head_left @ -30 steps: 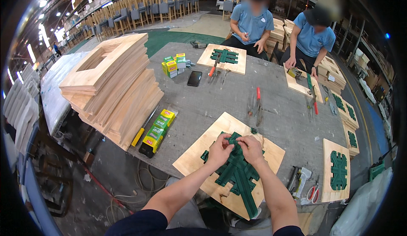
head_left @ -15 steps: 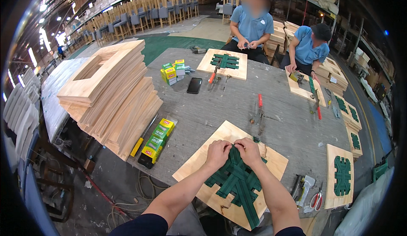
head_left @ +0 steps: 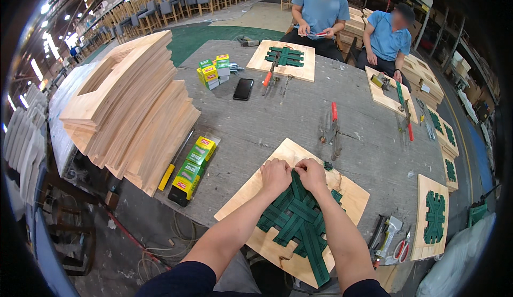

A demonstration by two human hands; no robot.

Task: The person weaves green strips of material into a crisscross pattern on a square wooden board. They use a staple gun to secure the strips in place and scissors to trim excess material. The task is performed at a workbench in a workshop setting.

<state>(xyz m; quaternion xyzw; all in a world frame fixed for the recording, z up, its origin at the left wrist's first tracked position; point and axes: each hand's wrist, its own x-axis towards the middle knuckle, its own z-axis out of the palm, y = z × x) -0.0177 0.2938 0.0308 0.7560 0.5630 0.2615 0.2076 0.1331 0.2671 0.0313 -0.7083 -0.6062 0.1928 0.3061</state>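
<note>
**While both your hands are on the strap, here's your bench**

Since your fingers cover most of it, I can only see a bit of the green strap [head_left: 296,179] right at the pinch, but your left hand [head_left: 276,177] and right hand [head_left: 310,175] are both closed on its far end. Your fingertips nearly meet there, thumbs and index fingers tucked in tight. That end sits near the far corner of the wooden board [head_left: 352,198], which lies at an angle on the grey table [head_left: 267,118], close to your body. Below your hands, the rest of the green webbing [head_left: 304,217] criss-crosses the middle of the board, with one long tail running down toward the near edge.

Just past your right hand there's a little dark green scrap [head_left: 328,165], and beyond that a red-handled tool [head_left: 334,112]. Over by your right forearm you've got a pair of scissors [head_left: 404,242] next to a grey-and-black tool [head_left: 388,235], then another board [head_left: 422,190] with its own green weave. Off to your left, yellow-and-green boxes [head_left: 195,166] lie beside a tall stack of wooden frames [head_left: 133,99]. Two co-workers in blue shirts [head_left: 320,8] sit across the table.
</note>
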